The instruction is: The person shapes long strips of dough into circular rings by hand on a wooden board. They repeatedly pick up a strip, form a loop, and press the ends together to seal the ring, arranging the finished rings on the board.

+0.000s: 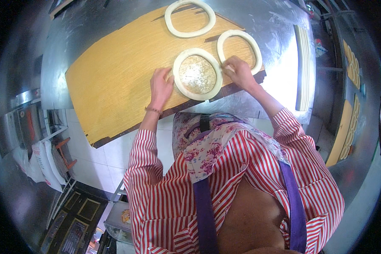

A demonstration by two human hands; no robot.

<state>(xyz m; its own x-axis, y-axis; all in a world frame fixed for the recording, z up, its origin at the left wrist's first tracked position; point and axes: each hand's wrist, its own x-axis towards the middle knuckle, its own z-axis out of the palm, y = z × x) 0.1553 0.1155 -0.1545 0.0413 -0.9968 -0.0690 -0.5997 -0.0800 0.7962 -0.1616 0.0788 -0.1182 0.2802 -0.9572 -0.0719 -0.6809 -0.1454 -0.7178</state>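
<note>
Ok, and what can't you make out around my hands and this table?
All in the head view:
Left hand: palm hidden by the back of the hand.
Whether the right hand grips the near pale ring: blocked by its fingers.
Metal table at right: surface washed out by glare.
Pale pieces on the far boards: too small to count.

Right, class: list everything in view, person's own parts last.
Dough rings: three, cream, on board
Board: one, yellow, on table
Table: one, silver, under board
Strips: several, cream, table's right end
Side boards: two, yellow, far right
Pieces: several, cream, on side boards
Sacks: count unclear, white, left
Tiles: several, white, floor
Shirt: one, red-white, on person
Apron: one, floral, over shirt
Left hand: one, bare, nearest ring's left
Right hand: one, bare, its right
</note>
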